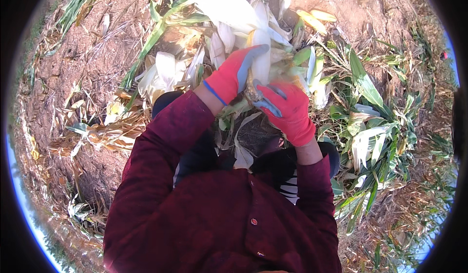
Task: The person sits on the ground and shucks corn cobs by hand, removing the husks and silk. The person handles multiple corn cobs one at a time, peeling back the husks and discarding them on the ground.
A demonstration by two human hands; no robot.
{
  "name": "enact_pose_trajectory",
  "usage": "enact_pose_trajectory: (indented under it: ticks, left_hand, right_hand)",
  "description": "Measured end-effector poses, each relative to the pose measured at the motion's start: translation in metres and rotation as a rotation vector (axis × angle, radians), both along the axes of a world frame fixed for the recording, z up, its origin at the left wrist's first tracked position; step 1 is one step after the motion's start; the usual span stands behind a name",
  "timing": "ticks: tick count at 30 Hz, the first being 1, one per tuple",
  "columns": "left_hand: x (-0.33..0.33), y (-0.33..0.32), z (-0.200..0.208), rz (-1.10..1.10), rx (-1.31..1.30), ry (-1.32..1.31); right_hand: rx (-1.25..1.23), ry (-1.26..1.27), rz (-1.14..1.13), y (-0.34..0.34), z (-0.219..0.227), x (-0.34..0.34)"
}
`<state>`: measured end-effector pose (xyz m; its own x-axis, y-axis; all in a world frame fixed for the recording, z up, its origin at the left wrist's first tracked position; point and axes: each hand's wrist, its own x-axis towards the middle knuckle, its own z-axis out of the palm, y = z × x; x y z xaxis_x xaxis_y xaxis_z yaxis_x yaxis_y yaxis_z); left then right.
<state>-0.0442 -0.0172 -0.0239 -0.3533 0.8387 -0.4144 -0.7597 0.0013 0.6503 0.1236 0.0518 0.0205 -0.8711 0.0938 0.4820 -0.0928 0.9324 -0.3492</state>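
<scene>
Got a pale corn ear (pixel 262 64) up just past 12 o'clock, clamped in the grip of the gloved left hand (pixel 236 72). Also curling the right hand (pixel 288 106) by its lower end, but too blurry there, can't tell if clamped. Seeing two yellow cobs (pixel 312 21) at 1, pale husks (pixel 226 5) at 12, green leaves (pixel 374 141) at 3.

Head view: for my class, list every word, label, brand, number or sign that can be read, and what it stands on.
There are none that can be read.
Left glove, right glove: no lettering shows.
Cob: no lettering shows.
Shirt: no lettering shows; any mark on its button is too small to read.
</scene>
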Motion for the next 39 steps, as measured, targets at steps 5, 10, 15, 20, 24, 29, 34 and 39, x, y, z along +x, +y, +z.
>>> enact_pose_trajectory:
  ticks: [5, 10, 15, 20, 24, 29, 34, 39]
  left_hand:
    - [0.003, 0.003, -0.014, -0.085, -0.106, 0.119]
    - [0.011, 0.002, 0.012, -0.039, -0.014, 0.166]
    - [0.009, 0.002, 0.026, -0.022, 0.052, 0.219]
    - [0.001, 0.006, -0.005, 0.034, 0.025, 0.231]
    - [-0.002, 0.007, 0.006, 0.112, -0.005, 0.236]
    - [0.007, 0.004, 0.034, 0.238, -0.074, 0.444]
    - [0.010, 0.001, 0.042, 0.238, -0.080, 0.570]
    - [0.007, 0.000, 0.016, 0.308, 0.088, 0.888]
  right_hand:
    - [-0.126, 0.022, 0.077, -0.006, -0.001, 0.006]
    - [-0.406, 0.066, 0.016, -0.009, 0.001, 0.012]
    - [-0.872, 0.155, -0.128, -0.006, -0.003, 0.019]
    - [-1.154, 0.024, -0.137, 0.004, 0.014, 0.016]
    - [-1.211, -0.305, -0.195, 0.010, 0.005, 0.013]
    - [-1.345, -0.525, -0.121, -0.002, 0.001, 0.000]
    - [-1.650, -0.484, -0.120, -0.011, 0.001, 0.001]
    - [-1.720, -0.423, -0.136, -0.018, -0.002, 0.002]
